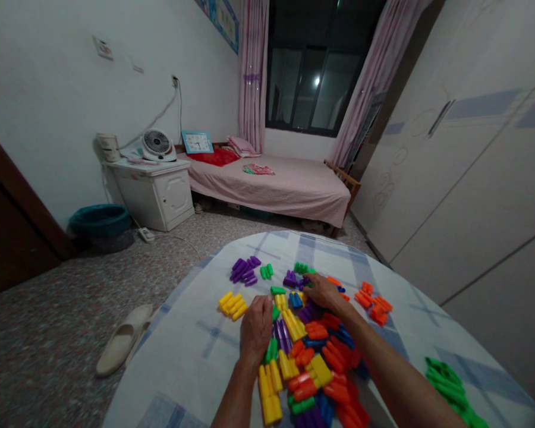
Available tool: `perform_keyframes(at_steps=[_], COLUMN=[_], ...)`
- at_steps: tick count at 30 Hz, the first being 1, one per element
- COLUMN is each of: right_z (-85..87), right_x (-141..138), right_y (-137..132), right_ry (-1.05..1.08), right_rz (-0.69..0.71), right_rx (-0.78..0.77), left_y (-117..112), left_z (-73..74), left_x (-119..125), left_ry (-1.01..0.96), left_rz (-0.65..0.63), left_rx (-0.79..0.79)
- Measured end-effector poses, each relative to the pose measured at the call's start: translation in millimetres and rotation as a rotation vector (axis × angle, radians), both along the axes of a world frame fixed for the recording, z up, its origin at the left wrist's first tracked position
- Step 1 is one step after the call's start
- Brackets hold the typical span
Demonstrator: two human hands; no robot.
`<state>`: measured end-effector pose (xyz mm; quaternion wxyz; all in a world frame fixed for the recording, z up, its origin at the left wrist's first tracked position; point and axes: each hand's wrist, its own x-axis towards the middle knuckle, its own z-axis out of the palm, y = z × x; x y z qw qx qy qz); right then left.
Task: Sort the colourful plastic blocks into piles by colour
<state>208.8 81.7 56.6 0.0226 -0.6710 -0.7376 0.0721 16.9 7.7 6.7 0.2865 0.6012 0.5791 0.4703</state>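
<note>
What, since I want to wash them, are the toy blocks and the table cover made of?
The toy blocks look like moulded plastic: glossy highlights, even bright colour. The table cover looks like thin cloth or plastic sheet, faintly sheened; hard to tell.

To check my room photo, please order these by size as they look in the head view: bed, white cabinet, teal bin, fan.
1. Pink-covered bed
2. White bedside cabinet
3. Teal waste bin
4. Desk fan, smallest

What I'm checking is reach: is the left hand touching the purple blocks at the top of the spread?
Apart: the head view shows bare tablecloth between the left hand and the purple plastic blocks.
</note>
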Motion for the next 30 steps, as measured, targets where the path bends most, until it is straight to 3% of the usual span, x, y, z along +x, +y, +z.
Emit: perform_keyframes(at_steps=[8,14,21,26,30], right_z=[10.2,-9.6,-20.2,-6.2,17.5], right_x=[1,-2,-3,5,37], right_y=[26,51,51,48,25], right_ry=[0.035,0.073,0.09,0.19,0.309], right_rz=[-0.133,-0.134,-0.051,-0.015,-0.021], right_rx=[0.15,0.063,0.092,0.171,0.289], left_y=[-2,0,1,0,1], left_z=[2.3,0.2,3.6,4.4,3.1], left_x=[0,0,0,0,0], left_ry=[-0.006,0.01,0.011,0.028,0.017], left_rz=[0.006,0.004,0.001,0.0,-0.012], left_rx=[-0.041,-0.031,-0.05,-0.067,-0.066])
